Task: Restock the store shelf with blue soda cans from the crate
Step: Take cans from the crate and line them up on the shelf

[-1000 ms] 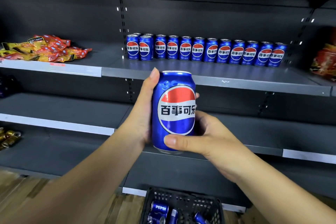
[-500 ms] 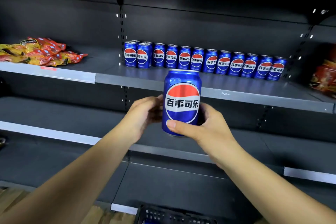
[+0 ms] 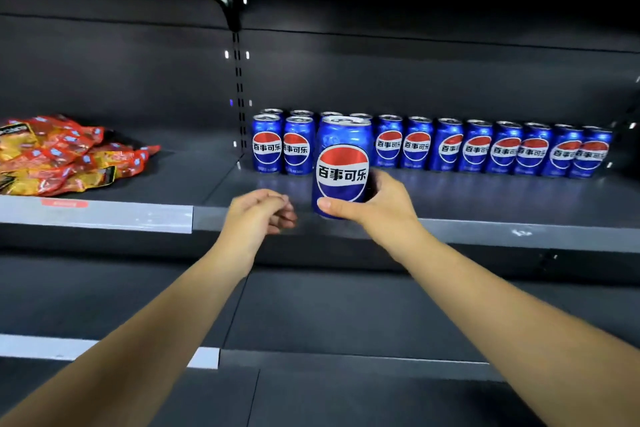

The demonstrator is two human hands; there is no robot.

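Note:
My right hand (image 3: 377, 204) grips a blue soda can (image 3: 342, 163) upright, thumb across its lower front, just over the front part of the grey shelf (image 3: 485, 198). The can is in front of a row of several blue cans (image 3: 478, 147) standing along the back, with two more cans (image 3: 282, 147) in a second row at the left. My left hand (image 3: 259, 215) hovers beside the held can at the shelf's front edge, fingers loosely curled, holding nothing. The crate is out of view.
Red and yellow snack packets (image 3: 59, 152) lie heaped on the neighbouring shelf section at the left. An upright slotted post (image 3: 238, 80) separates the two sections. A lower dark shelf (image 3: 346, 315) runs under my forearms. Another shelf overhangs above in shadow.
My right hand has lifted the can up and forward to the shelf level. My left hand let go of the can and now hangs beside it. The view tilted up and the crate dropped from sight.

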